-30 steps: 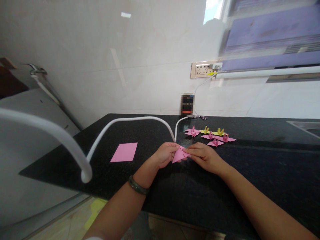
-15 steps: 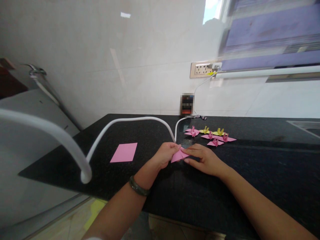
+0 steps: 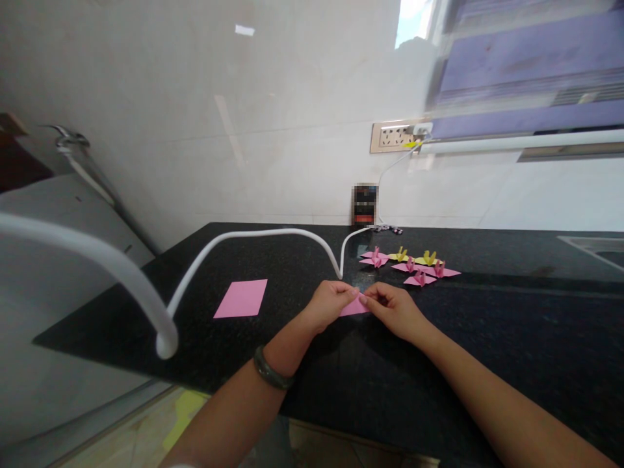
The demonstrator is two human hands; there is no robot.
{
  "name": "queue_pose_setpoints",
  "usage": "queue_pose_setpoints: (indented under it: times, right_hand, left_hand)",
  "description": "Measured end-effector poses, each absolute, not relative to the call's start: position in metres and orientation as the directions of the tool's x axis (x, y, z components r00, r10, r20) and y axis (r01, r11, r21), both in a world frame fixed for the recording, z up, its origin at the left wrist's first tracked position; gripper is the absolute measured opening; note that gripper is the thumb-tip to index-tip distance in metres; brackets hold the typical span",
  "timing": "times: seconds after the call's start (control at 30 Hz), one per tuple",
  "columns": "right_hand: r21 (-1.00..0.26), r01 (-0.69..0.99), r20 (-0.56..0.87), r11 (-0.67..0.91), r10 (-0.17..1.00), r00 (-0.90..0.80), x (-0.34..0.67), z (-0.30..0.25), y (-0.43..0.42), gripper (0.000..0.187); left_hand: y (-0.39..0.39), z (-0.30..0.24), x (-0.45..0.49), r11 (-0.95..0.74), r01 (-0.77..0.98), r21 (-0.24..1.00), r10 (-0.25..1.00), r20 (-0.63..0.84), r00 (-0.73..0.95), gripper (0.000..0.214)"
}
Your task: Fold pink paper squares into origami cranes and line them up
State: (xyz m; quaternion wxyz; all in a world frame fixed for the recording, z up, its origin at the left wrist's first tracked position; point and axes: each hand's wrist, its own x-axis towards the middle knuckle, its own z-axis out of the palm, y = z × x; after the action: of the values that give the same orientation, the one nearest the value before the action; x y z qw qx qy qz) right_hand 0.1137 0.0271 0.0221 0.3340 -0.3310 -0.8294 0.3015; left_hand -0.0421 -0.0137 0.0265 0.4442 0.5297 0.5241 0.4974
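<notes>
Between my two hands is a folded piece of pink origami paper (image 3: 355,306), held just over or on the dark countertop; its far side is partly hidden by fingers. My left hand (image 3: 330,304) pinches its left part, thumb on top. From the right, my right hand (image 3: 394,308) grips the paper with its thumb pressed on the upper edge and the fingers curled. A flat pink paper sheet (image 3: 242,298) lies to the left. Several folded paper cranes, pink (image 3: 420,279) and yellow (image 3: 401,254), stand behind my right hand.
A white bendy cable-like stand (image 3: 273,232) arches over the black countertop (image 3: 195,364) from the left. A pixelated dark object (image 3: 365,204) leans by the wall beneath a socket (image 3: 396,136). A sink rim (image 3: 592,250) shows at the far right.
My right hand's fingers were stretched over the paper and are now curled, its thumb pinching the edge. The left hand's thumb has shifted slightly right. The paper's visible shape has changed.
</notes>
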Motion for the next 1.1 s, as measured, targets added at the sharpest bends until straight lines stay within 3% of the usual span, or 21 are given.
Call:
queue_pose_setpoints:
  times: [0.2,0.47,0.7,0.9,1.0,1.1]
  right_hand:
    - [-0.723,0.352,0.337,0.595,0.748,-0.572,0.113,0.022,0.026,0.021]
    - [-0.702,0.324,0.366,0.634,0.712,-0.599,0.111,0.031,0.021,0.02]
    - [-0.68,0.366,0.395,0.635,0.738,-0.547,0.119,0.033,0.03,0.018]
    - [-0.845,0.322,0.272,0.427,0.861,-0.429,0.126,0.033,0.04,0.02]
    - [-0.939,0.206,0.135,0.276,0.846,-0.516,0.12,0.031,0.033,0.026]
    - [-0.961,0.16,0.095,0.225,0.814,-0.573,0.111,0.028,0.023,0.031]
  left_hand:
    - [-0.011,0.024,-0.043,-0.046,0.071,0.996,0.988,0.056,-0.145,0.024]
    - [-0.015,0.027,-0.041,-0.039,-0.009,0.999,0.997,0.038,-0.068,0.021]
    - [-0.011,0.033,-0.051,-0.09,-0.033,0.995,0.972,0.08,-0.221,0.022]
    - [-0.008,0.034,-0.058,-0.049,-0.222,0.974,0.955,-0.02,-0.297,0.026]
    - [-0.01,0.034,-0.052,-0.014,-0.259,0.966,0.973,-0.047,-0.227,0.028]
    - [-0.012,0.033,-0.045,0.009,-0.242,0.97,0.985,-0.051,-0.167,0.028]
